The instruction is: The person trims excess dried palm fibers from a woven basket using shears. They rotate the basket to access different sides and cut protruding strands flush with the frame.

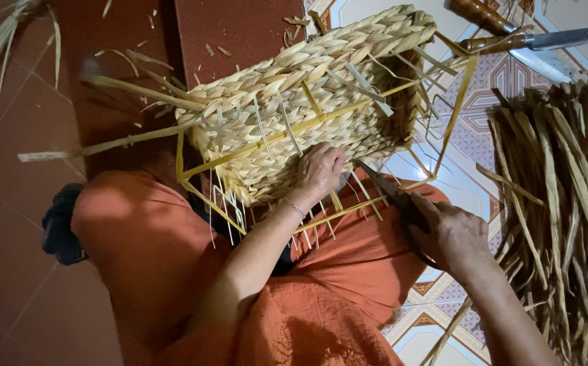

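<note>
A half-woven straw basket (294, 102) on a yellow wire frame rests tilted across my lap, loose strand ends sticking out all round. My left hand (318, 171) presses on the basket's near side, fingers curled over the weave, a thin bracelet on the wrist. My right hand (446, 230) grips dark scissors (389, 193), whose blades point up-left toward the basket edge beside my left hand.
A thick pile of dried brown fibre strips (565, 203) lies to the right on patterned floor tiles. Two knives with wooden handles (511, 30) lie at the top right. My orange-clothed legs (165, 257) fill the lower middle. Loose straw scraps (9, 34) are scattered on the red floor at left.
</note>
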